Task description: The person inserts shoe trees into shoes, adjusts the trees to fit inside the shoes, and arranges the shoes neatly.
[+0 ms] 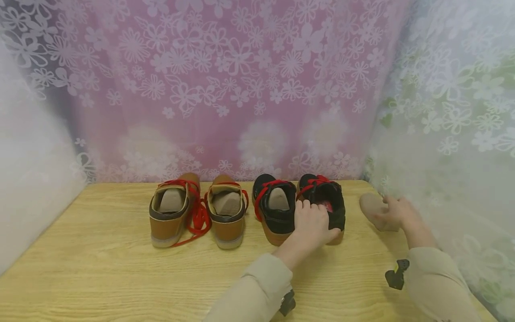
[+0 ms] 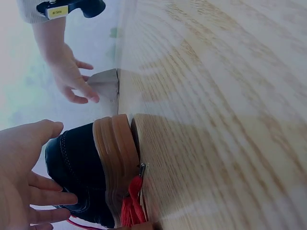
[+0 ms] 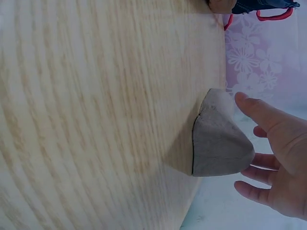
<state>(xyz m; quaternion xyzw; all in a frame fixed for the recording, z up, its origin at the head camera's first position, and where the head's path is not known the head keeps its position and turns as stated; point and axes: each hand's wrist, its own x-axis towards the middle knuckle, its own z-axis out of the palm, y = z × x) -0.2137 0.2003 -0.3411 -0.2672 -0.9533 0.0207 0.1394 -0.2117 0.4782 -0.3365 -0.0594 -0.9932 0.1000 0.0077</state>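
Observation:
At the right end of the shoe row is a black shoe point(image 1: 337, 220) with red laces and a red patch inside. My left hand point(image 1: 311, 223) reaches over its near left side; in the left wrist view, the fingers point(image 2: 53, 197) lie loosely extended along the shoe. Farther right, a beige shoe insert point(image 1: 372, 208) lies on the table. My right hand point(image 3: 288, 158) is around this insert, thumb on one side and fingers on the other, spread and only loosely bent. Whether the fingertips press on it is unclear.
Left of the left hand stands another black shoe point(image 1: 277, 219) with a beige insert inside. Two brown shoes point(image 1: 166, 230) with red laces and beige inserts stand farther left. A flowered pink curtain point(image 1: 225, 89) hangs behind the wooden table point(image 1: 120, 277).

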